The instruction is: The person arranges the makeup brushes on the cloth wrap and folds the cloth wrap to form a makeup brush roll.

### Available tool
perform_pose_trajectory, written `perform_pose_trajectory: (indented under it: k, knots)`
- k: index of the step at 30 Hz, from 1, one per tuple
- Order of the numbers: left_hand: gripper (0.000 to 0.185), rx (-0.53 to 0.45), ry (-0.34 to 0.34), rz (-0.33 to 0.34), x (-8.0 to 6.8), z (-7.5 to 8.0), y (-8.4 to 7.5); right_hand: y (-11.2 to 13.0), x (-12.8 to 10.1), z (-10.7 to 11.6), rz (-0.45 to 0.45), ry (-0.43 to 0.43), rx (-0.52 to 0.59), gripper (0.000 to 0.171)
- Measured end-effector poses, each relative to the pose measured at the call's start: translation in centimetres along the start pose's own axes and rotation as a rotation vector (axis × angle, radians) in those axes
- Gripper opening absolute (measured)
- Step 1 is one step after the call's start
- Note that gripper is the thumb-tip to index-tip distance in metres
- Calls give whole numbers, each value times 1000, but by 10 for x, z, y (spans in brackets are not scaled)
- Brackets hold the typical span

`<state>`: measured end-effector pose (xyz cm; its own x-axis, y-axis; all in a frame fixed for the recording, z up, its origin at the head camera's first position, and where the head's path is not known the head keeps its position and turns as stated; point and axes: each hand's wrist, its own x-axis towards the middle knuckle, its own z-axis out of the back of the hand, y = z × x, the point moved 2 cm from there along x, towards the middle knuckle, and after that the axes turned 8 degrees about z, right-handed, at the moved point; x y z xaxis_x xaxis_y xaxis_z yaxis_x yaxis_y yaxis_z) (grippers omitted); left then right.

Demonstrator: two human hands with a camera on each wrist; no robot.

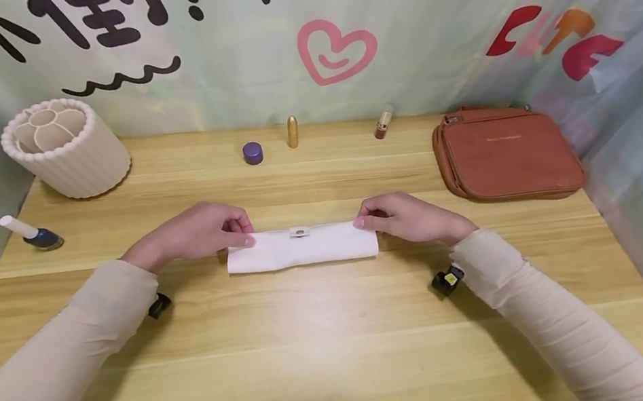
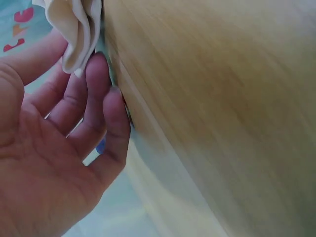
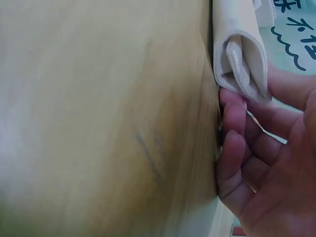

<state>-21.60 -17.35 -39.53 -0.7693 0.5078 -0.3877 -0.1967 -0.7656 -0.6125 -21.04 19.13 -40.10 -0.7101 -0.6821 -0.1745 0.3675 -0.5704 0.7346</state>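
Note:
A white folded cloth with a snap tab [image 1: 304, 249] lies lengthwise across the middle of the table, its small metal snap at the far edge. My left hand [image 1: 198, 231] pinches its left end, thumb on top. At the right end my right hand [image 1: 409, 217] holds it the same way. Folded layers show at the cloth's end [image 2: 81, 34] in the left wrist view. In the right wrist view the other end of the cloth [image 3: 242, 54] looks rolled over on itself, with fingers under it against the tabletop.
A brown zipped case [image 1: 509, 153] lies at the back right. Along the back stand a purple-lidded jar [image 1: 252, 153], a gold tube [image 1: 293, 132] and a lipstick [image 1: 383, 123]. A ribbed cream holder [image 1: 81, 155] and a nail polish bottle [image 1: 43, 238] are at left.

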Motion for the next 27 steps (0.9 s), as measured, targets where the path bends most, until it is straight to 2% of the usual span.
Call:
perform_pose_trajectory:
  k: [3, 8, 16, 27]
  knots:
    - [11, 33, -50, -5, 1, -1, -2, -1, -1, -1, -2, -20, -13, 25]
    - [14, 68, -102, 28, 2, -2, -2, -2, -1, 0, -11, -57, -39, 24]
    - [15, 38, -119, 41, 2, -3, 0, -3, 3, 0, -28, -91, -58, 22]
    - [13, 84, -139, 34, 7, -3, 5, -5, 10, -2, 12, -136, -115, 21]
